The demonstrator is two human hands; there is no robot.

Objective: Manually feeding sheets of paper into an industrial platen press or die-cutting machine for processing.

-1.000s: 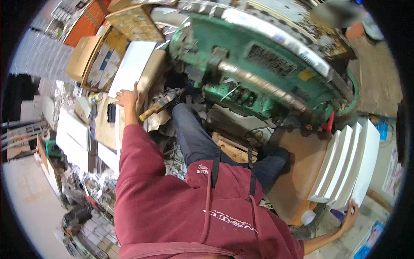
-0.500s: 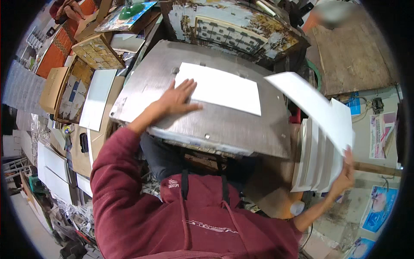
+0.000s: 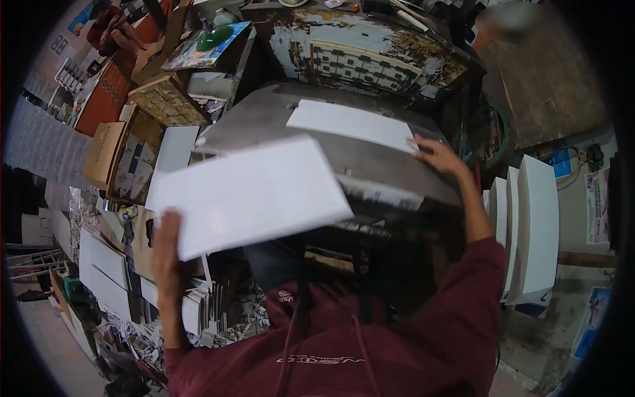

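My left hand (image 3: 167, 245), smeared by motion, grips the left edge of a white board (image 3: 258, 192). This board is tilted in the air over the near left part of the metal tabletop (image 3: 254, 122) and hides some of it. Toward the table's right side, my right hand (image 3: 438, 156) pinches the right end of a second white board (image 3: 350, 124), which lies on the metal surface. Several more white boards stand in a stack (image 3: 537, 225) to the right of the table.
Behind the tabletop rises a worn, paint-flaked box-like structure (image 3: 370, 46). At left are a cardboard box (image 3: 104, 153), a pale sheet (image 3: 177, 149) and stacked white boards (image 3: 106, 271). Paper scraps (image 3: 245, 311) litter the lower left. Another person (image 3: 112, 30) sits far back left.
My right hand has swung from the right-hand stack to the table with a board. The left hand has lifted the board that lay there and carried it left, toward me.
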